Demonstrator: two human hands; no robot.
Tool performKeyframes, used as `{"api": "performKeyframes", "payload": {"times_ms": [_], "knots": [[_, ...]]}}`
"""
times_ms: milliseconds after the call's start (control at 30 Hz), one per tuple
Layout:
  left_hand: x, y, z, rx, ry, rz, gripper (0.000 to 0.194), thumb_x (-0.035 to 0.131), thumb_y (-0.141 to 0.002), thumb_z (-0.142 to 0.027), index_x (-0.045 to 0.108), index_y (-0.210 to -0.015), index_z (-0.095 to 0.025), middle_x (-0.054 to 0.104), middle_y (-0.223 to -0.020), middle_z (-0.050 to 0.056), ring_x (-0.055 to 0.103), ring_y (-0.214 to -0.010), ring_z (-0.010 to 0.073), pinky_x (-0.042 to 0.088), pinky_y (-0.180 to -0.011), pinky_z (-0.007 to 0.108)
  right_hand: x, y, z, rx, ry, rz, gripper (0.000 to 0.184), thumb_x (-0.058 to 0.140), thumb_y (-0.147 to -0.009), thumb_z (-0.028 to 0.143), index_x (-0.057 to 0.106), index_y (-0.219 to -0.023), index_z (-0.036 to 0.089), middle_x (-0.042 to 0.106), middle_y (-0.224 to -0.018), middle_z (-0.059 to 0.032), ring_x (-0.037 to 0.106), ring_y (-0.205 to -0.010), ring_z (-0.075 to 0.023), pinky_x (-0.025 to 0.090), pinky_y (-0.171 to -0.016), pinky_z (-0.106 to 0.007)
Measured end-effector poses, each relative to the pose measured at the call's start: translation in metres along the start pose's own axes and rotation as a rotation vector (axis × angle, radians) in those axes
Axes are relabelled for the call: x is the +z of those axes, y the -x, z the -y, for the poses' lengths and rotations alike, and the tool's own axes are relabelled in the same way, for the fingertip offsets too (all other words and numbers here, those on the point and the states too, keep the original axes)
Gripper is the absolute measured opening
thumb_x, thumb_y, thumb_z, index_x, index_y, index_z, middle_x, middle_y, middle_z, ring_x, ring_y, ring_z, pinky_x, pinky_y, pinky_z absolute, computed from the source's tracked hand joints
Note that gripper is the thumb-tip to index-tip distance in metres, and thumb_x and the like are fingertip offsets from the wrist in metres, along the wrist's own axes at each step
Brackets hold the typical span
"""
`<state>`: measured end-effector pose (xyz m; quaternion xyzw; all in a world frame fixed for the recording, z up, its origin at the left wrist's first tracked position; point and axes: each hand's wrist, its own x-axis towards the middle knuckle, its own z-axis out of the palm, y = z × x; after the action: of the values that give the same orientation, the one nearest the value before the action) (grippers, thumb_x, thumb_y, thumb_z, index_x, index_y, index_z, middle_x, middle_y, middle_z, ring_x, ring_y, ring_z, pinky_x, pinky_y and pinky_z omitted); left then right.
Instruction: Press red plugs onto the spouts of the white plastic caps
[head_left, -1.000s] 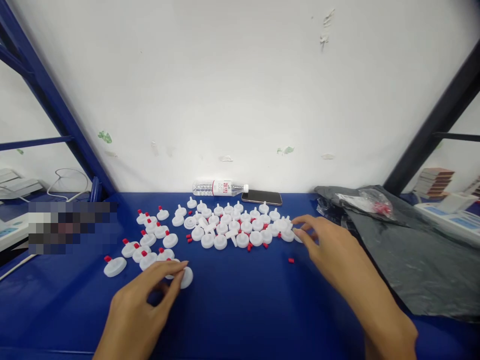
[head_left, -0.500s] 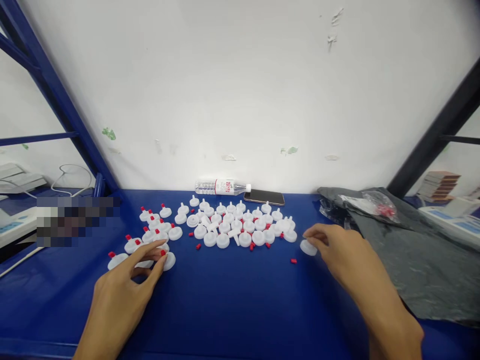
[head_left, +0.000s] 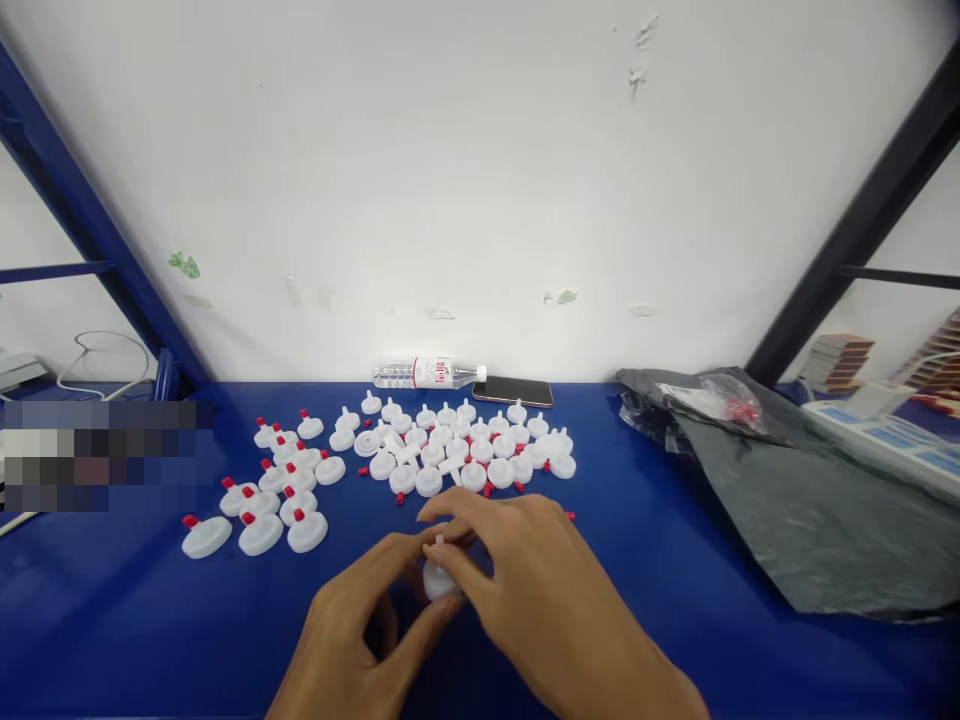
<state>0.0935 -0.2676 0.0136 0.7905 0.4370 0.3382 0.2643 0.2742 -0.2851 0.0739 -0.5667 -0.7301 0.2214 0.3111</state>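
Close in front of me, a white round lid with a thin spout [head_left: 437, 582] is held between both hands, spout upward. My left hand [head_left: 367, 620] grips its rim from the left, thumb and fingers around it. From the right, my right hand [head_left: 532, 590] closes its thumb and fingers near the spout, partly hiding the lid. To the left stands a group of white lids with red caps on their spouts [head_left: 261, 533]. A pile of white lids with bare spouts [head_left: 472, 475] lies farther back, with loose red caps [head_left: 400, 498] among and before them.
A clear plastic bottle [head_left: 427, 373] lies along the wall beside a dark phone [head_left: 512, 391]. On the right a grey plastic bag [head_left: 810, 520] covers the blue table [head_left: 150, 630], with a small clear bag of red pieces [head_left: 739, 408] on it. Blue frame posts [head_left: 847, 220] flank the table.
My left hand has left the red-capped lid and come to the middle. My right hand has brought the uncapped lid leftward, and both hands now meet on it. The view has shifted slightly.
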Motion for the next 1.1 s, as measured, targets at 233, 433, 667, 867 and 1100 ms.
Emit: {"api": "performKeyframes", "payload": {"times_ms": [233,433,667,867,1100], "knots": [[0.006,-0.005,0.012,-0.075,-0.049,-0.053,0.032,0.065,-0.091,-0.045,0.073,-0.118,-0.03,0.073,-0.108,0.001,0.055,-0.053,0.0095,0.05,-0.048,0.021,-0.045,0.007,-0.063,0.368,0.318,-0.232,0.016,0.064,-0.093,0.027,0.076,-0.104,0.028,0.081,-0.097,-0.0025,0.075,-0.093,-0.0262,0.049,-0.081,-0.033],[0.006,-0.008,0.009,-0.087,-0.081,0.014,0.031,0.063,-0.092,-0.048,0.075,-0.114,-0.028,0.072,-0.088,0.0,0.053,-0.054,0.011,0.044,-0.049,0.021,-0.05,0.008,-0.104,0.433,0.324,0.031,0.008,0.068,-0.086,0.026,0.075,-0.091,0.026,0.077,-0.087,-0.0013,0.071,-0.077,-0.0216,0.043,-0.066,-0.029],[0.003,-0.011,0.007,-0.111,-0.065,0.061,0.034,0.062,-0.093,-0.049,0.074,-0.117,-0.028,0.074,-0.092,0.001,0.056,-0.061,0.013,0.044,-0.053,0.022,-0.046,0.005,-0.093,0.304,0.24,0.0,0.019,0.055,-0.093,0.021,0.067,-0.079,0.023,0.073,-0.076,-0.0012,0.066,-0.072,-0.0192,0.04,-0.065,-0.029],[0.004,-0.01,0.009,-0.155,-0.03,0.065,0.035,0.067,-0.09,-0.046,0.074,-0.12,-0.029,0.074,-0.084,-0.001,0.058,-0.062,0.0137,0.044,-0.055,0.023,-0.032,-0.003,-0.044,0.094,-0.169,-0.067,0.02,0.057,-0.098,0.026,0.074,-0.107,0.028,0.078,-0.104,0.0002,0.071,-0.091,-0.0173,0.051,-0.083,-0.027],[0.003,-0.008,0.011,-0.215,0.051,0.092,0.048,0.066,-0.091,-0.047,0.061,-0.137,-0.034,0.071,-0.081,-0.005,0.052,-0.056,0.0114,0.041,-0.054,0.022,-0.002,-0.009,-0.017,0.002,-0.343,0.014,0.019,0.067,-0.094,0.021,0.081,-0.099,0.033,0.079,-0.091,0.0072,0.072,-0.086,-0.012,0.051,-0.08,-0.021]]}}
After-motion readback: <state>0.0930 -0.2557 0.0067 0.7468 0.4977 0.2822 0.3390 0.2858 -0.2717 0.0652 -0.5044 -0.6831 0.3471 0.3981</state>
